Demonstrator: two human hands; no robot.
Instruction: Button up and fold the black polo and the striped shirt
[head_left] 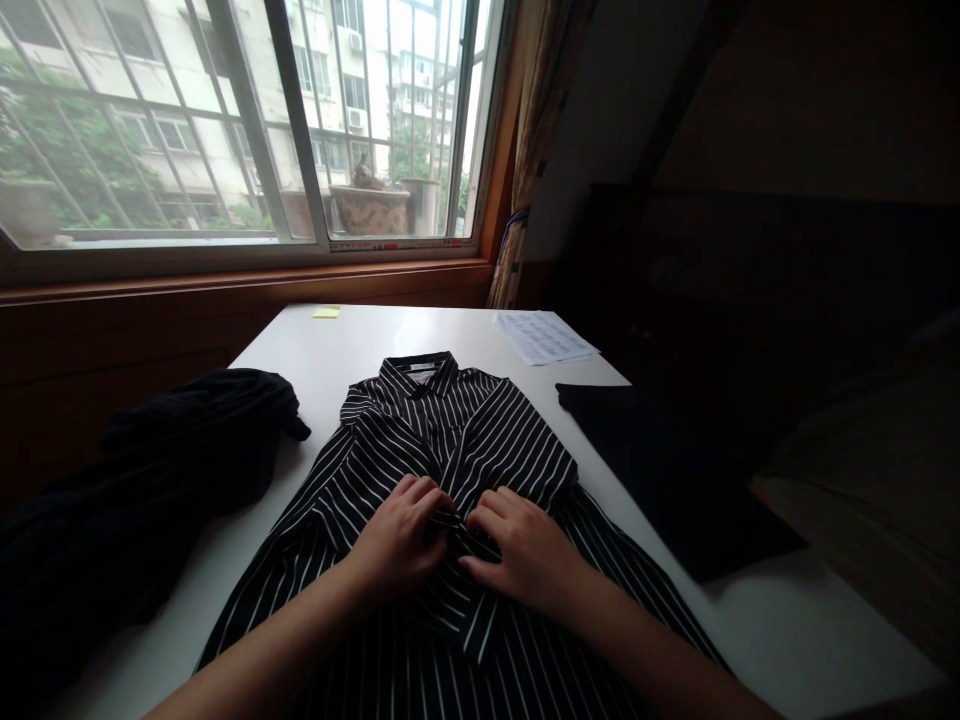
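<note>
A black shirt with thin white stripes (pixel 457 430) lies spread on the white table (pixel 360 335), collar pointing toward the window. My left hand (pixel 401 540) and my right hand (pixel 525 550) rest side by side on the shirt's front, near its middle. Both have their fingers curled and pinched on the fabric of the shirt's front opening, fingertips almost meeting. What lies under the fingertips is hidden.
A heap of dark clothing (pixel 150 470) covers the table's left side. A flat black item (pixel 667 470) lies at the right, with printed paper sheets (pixel 544 337) behind it and a yellow sticky note (pixel 326 312) at the far edge. A barred window (pixel 240 120) runs behind.
</note>
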